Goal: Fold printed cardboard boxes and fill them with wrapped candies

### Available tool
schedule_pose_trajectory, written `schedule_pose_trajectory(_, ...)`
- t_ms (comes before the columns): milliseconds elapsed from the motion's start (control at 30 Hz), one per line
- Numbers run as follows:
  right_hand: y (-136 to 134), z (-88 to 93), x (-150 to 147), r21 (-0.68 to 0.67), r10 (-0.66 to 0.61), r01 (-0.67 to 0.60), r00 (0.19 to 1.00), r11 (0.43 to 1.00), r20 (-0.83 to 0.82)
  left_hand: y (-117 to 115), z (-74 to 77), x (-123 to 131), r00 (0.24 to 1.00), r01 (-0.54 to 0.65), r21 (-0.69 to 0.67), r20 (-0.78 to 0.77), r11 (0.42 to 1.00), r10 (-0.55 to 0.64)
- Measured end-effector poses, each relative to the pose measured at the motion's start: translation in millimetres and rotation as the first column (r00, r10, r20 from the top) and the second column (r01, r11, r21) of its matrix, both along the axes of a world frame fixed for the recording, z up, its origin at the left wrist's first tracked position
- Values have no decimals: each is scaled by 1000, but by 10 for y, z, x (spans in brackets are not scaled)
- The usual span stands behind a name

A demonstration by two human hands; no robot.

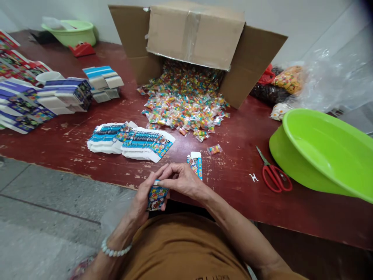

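Observation:
My left hand (143, 197) is wrapped round a small blue printed candy box (157, 197), holding it upright near the table's front edge. Fingers of my right hand (183, 179) pinch at the white flap on top of that box. Just beyond my right hand lies another blue box (196, 165), flattened, with its white flap out. A single clear packet of colourful candy (215, 149) rests on the table past it. Rows of flat blue boxes (140, 142) are fanned out ahead of my left hand.
A cardboard carton (195, 37) on its side spills a heap of candy packets (186, 111). To the right are red-handled scissors (275, 177) and a green basin (326, 155). Purple boxes (65, 95) stack at left, with a light green basin (75, 34) behind. Clear plastic bags (329, 85) lie back right.

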State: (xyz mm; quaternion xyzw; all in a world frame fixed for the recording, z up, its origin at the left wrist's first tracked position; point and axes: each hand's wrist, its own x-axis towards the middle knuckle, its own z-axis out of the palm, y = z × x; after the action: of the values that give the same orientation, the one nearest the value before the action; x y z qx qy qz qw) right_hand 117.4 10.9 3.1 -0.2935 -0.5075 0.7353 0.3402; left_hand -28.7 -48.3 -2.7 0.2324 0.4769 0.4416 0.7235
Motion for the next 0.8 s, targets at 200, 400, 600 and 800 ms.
schedule_pose_trajectory(200,-130,-63,-8,257,-12,-5,998,966,67,23,41,13,992,-89,-46,80,995,93)
schedule_pose_trajectory(400,-166,-251,-26,463,-112,-9,966,886,232,-65,-20,-103,988,-149,-30,24,988,150)
schedule_pose_trajectory(600,38,-151,576,692,-354,-200,742,694,570,-537,-331,-696,848,-268,50,-462,962,260)
schedule_pose_trajectory(800,-416,-505,892,642,-439,-508,471,574,765,-776,-423,-917,573,-283,210,-745,936,341)
